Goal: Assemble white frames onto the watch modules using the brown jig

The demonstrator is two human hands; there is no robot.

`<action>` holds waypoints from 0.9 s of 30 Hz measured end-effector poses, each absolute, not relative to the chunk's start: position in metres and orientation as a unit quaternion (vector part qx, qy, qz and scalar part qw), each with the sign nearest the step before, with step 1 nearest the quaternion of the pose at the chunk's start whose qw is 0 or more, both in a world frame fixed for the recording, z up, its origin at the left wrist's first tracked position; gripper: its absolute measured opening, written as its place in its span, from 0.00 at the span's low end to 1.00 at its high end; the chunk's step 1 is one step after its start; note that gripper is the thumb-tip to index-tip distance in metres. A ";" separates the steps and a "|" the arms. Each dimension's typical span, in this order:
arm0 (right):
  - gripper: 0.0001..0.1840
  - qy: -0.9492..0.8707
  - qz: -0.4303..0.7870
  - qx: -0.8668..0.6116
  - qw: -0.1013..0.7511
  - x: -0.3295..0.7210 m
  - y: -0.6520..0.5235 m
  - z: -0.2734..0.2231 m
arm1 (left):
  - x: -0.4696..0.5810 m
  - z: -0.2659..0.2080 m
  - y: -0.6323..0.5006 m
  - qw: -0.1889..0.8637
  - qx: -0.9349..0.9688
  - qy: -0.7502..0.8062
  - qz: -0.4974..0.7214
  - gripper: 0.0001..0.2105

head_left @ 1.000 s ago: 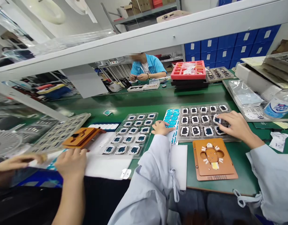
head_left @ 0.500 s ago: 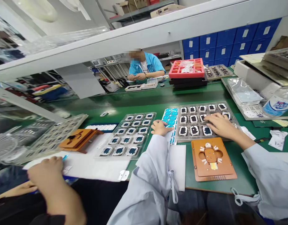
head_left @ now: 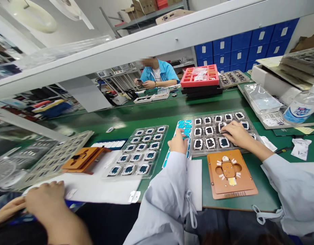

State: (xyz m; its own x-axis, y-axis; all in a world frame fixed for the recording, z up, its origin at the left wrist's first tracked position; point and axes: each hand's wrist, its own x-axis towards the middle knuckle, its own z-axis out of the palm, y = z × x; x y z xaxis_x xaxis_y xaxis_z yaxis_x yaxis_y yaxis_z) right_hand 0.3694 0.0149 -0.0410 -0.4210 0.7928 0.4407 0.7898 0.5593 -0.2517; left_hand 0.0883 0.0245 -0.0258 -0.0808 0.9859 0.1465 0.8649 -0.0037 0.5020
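Observation:
My left hand [head_left: 178, 142] is over a sheet of blue stickers [head_left: 181, 126], its fingers drawn together at a small blue sticker. Part of the sheet is hidden below the hand, with blue pieces showing on both sides of the wrist. To the right, my right hand [head_left: 235, 134] reaches over a clear plastic tray [head_left: 216, 152] with rows of white-rimmed dark parts. Its thumb and fingertips pinch the edge of one white-rimmed part [head_left: 221, 127] in the middle row. That part looks slightly tilted in its pocket.
An orange fixture [head_left: 232, 175] lies just before the tray, beside a white foam sheet [head_left: 195, 183]. Left stands a second filled tray [head_left: 139, 149] and another orange fixture [head_left: 81, 158]. A co-worker's hands [head_left: 44, 200] are at lower left. A bottle [head_left: 300, 110] stands right.
My left fingers have drawn together from a spread pose, and the sticker sheet beneath now slants to the lower left. My right fingers have closed on the part's edge.

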 end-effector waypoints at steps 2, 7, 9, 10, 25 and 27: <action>0.08 -0.838 0.007 -0.467 0.281 0.369 0.015 -0.039 | 0.099 -0.020 0.012 0.118 0.715 0.631 0.278 0.12; 0.12 -0.804 0.010 -0.491 0.335 0.372 -0.007 -0.025 | 0.125 -0.012 -0.024 0.139 0.881 0.311 0.328 0.07; 0.15 -0.791 0.032 -0.491 0.363 0.374 -0.025 -0.014 | 0.132 -0.015 -0.035 0.134 0.917 0.146 0.347 0.09; 0.14 -0.785 0.060 -0.480 0.387 0.376 -0.035 -0.008 | 0.134 -0.016 -0.039 0.132 0.923 0.097 0.348 0.10; 0.09 -0.855 0.302 -0.332 0.260 0.390 -0.075 0.010 | 0.139 -0.021 -0.049 0.171 0.923 0.057 0.340 0.11; 0.10 -0.868 0.292 -0.312 0.251 0.390 -0.076 0.010 | 0.139 -0.019 -0.049 0.172 0.923 0.045 0.342 0.12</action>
State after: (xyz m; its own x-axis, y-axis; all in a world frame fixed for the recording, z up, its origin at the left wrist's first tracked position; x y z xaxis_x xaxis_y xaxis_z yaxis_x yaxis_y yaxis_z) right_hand 0.3899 -0.0758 0.0104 -0.6790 0.6890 0.2533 0.3961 0.6344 -0.6638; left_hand 0.1391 -0.0492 -0.0186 0.7623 0.2001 0.6155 -0.0349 -0.9369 0.3478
